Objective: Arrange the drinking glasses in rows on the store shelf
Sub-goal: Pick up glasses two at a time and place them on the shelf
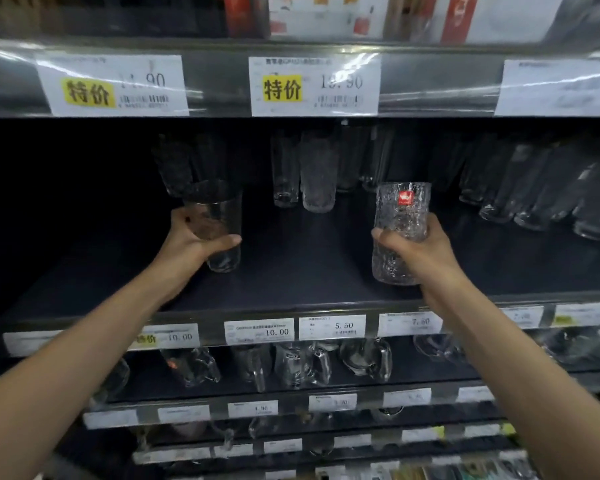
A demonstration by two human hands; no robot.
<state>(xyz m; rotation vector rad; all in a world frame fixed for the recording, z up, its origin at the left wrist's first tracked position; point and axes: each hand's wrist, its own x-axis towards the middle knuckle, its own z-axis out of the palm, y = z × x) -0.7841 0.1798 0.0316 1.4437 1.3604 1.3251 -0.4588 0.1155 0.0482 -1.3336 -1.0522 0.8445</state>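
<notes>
My left hand [194, 237] grips a smooth clear glass [219, 216] above the dark shelf [291, 271], left of centre. My right hand [420, 247] grips a textured clear glass [400, 209] with a red sticker near its rim, right of centre and close to the shelf's front. Both glasses stand upright. Two tall textured glasses [317, 174] stand at the back in the middle. Behind the smooth glass, more dark glasses [177, 164] are dimly visible. A group of several clear glasses [541, 192] fills the back right.
A price-tag rail [331, 327] runs along the shelf's front edge. The upper shelf edge [316, 84] with large price labels hangs overhead. Glass mugs [305, 362] sit on the shelf below. Bare shelf lies between my hands and at the far left.
</notes>
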